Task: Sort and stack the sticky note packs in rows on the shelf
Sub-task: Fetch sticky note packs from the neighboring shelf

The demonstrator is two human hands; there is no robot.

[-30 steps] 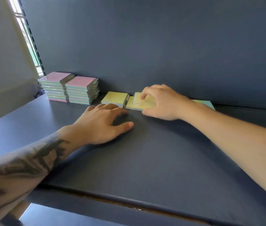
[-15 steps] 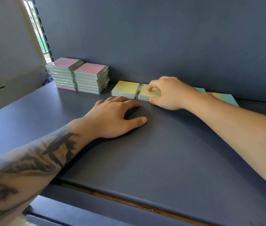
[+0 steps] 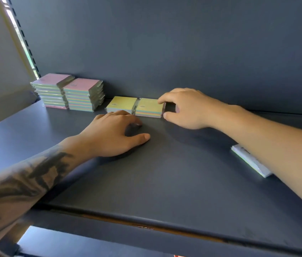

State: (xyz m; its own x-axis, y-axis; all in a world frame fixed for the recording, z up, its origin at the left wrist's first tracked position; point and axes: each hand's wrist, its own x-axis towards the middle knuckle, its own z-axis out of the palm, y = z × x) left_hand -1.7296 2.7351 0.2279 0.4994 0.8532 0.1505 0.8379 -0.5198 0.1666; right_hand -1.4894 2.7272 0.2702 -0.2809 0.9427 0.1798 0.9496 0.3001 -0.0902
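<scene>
One loose pack (image 3: 250,160) lies nearer the shelf's (image 3: 165,182) right edge, unsorted. Left hand (image 3: 113,134) rests slack. Right hand (image 3: 185,108) pinches the second yellow pack (image 3: 149,108) at the back edge (beside two finished stacks (image 3: 68,94)); most stacking likely remains.

Daylight enters through the window slit (image 3: 19,43) far left of the left hand (image 3: 113,135), casting soft shadows beneath both hands (wide-angle bending at edges); the dark shelf (image 3: 165,182) stays dim, slightly soft.
</scene>
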